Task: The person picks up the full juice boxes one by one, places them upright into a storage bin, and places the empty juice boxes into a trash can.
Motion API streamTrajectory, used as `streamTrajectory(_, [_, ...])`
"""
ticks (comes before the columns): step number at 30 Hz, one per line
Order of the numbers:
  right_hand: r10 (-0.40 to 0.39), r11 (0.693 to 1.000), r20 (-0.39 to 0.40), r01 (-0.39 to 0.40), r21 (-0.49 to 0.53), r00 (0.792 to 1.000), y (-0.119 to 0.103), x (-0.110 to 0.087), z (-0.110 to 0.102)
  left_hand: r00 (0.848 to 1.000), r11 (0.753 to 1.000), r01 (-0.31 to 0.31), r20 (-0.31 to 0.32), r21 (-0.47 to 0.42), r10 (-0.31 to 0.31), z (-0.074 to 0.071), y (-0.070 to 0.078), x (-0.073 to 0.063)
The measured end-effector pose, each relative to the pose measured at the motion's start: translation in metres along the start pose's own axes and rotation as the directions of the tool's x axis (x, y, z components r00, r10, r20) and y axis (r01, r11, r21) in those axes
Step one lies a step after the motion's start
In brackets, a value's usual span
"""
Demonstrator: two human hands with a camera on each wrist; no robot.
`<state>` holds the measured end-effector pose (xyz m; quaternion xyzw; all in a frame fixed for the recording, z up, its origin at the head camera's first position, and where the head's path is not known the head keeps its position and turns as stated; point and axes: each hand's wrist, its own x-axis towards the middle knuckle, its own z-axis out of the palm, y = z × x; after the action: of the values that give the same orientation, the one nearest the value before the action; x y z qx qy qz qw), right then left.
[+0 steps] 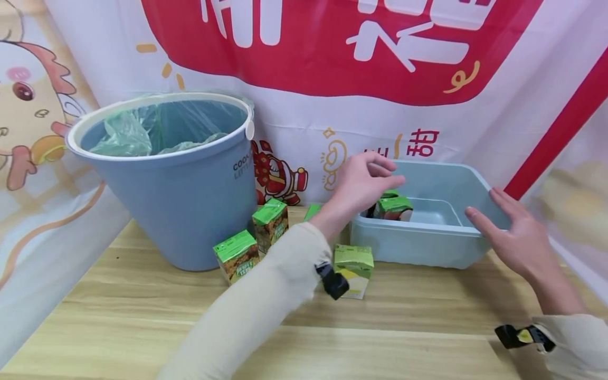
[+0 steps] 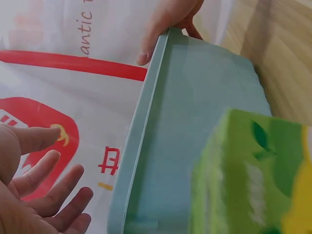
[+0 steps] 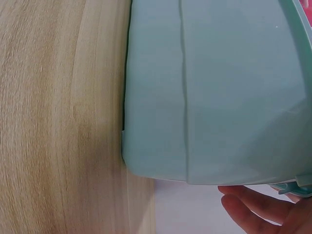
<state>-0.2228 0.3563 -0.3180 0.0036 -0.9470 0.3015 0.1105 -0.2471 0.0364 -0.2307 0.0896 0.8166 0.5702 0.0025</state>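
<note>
Left hand [image 1: 363, 182], fingers spread over light-blue plastic bin [image 1: 423, 245], right hand [image 1: 520, 235] spread at its end, green-topped cartons [image 1: 395, 205] inside

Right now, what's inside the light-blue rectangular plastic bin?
In the bin, small green-topped cardboard cartons sit at the left end, bare floor to their right. Its near wall hides their lower parts; the left hand partly screens that end; their number is unclear.

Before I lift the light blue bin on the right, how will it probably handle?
The bin looks like moulded plastic holding its shape, so it's probably stiff. Low and broad, it would likely slide rather than tip if pushed. The cartons sit toward its left end, so that side may feel heavier.
</note>
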Motion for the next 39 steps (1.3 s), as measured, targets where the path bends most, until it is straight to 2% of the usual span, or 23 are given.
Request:
streamTrajectory(4, [-0.006, 1.0, 0.003, 0.006, -0.002, 1.0, -0.001, 0.0, 0.002, 1.0, 0.999, -0.027, -0.007, -0.036, 0.027, -0.018, -0.012, -0.019])
streamTrajectory(8, [-0.008, 1.0, 0.001, 0.008, -0.01, 1.0, -0.001, 0.0, 0.003, 0.997, 0.996, -0.061, -0.053, -0.06, 0.058, -0.035, -0.026, -0.036])
streamTrajectory(13, [-0.01, 1.0, -0.003, 0.01, -0.014, 1.0, 0.001, -0.002, 0.001, 0.992, 0.988, -0.093, -0.093, -0.124, 0.082, -0.046, -0.04, -0.055])
streamTrajectory(19, [0.01, 1.0, 0.004, -0.01, -0.01, 1.0, 0.0, -0.003, 0.0, 0.992, 0.979, -0.11, -0.085, -0.171, 0.097, -0.045, -0.059, -0.077])
streamTrajectory(24, [0.015, 1.0, 0.003, -0.015, -0.012, 1.0, 0.0, -0.001, -0.001, 0.997, 0.983, -0.076, -0.033, -0.166, 0.071, -0.04, -0.073, -0.09])
streamTrajectory(31, [0.012, 1.0, -0.001, -0.012, -0.004, 1.0, -0.001, 0.0, -0.002, 1.0, 0.991, -0.007, 0.023, -0.134, 0.011, -0.034, -0.092, -0.095])
streamTrajectory(39, [-0.002, 1.0, -0.013, 0.002, 0.001, 1.0, -0.001, -0.001, -0.002, 0.997, 0.989, 0.009, 0.071, -0.148, 0.002, -0.03, -0.104, -0.096])
